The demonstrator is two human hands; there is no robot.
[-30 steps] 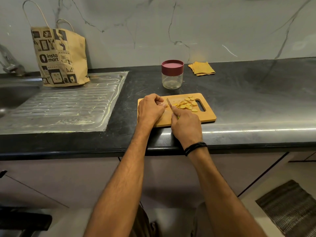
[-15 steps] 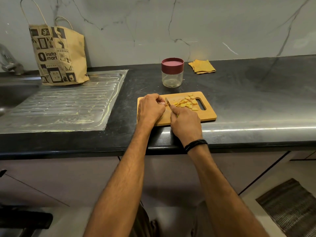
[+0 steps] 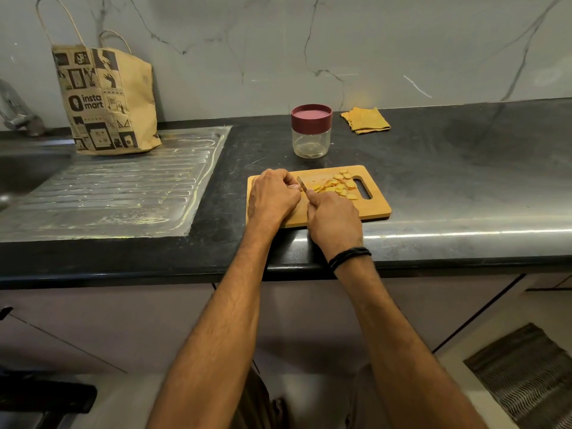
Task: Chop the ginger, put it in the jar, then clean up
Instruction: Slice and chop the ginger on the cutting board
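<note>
A wooden cutting board (image 3: 376,209) lies on the black counter near its front edge. Several yellow ginger slices (image 3: 339,185) are piled on the board next to its handle slot. My left hand (image 3: 272,196) is curled over the uncut ginger at the board's left; the piece itself is hidden under my fingers. My right hand (image 3: 334,221) grips a knife (image 3: 301,184), whose blade stands just right of my left fingertips. A glass jar (image 3: 311,133) with a maroon lid stands behind the board.
A folded yellow cloth (image 3: 365,120) lies behind the jar to the right. A printed paper bag (image 3: 105,100) stands on the steel drainboard (image 3: 123,193) at left, beside the sink. A striped mat (image 3: 526,373) lies on the floor at lower right.
Both hands stay on the board with only small cutting motions of the knife. The view has shifted slightly.
</note>
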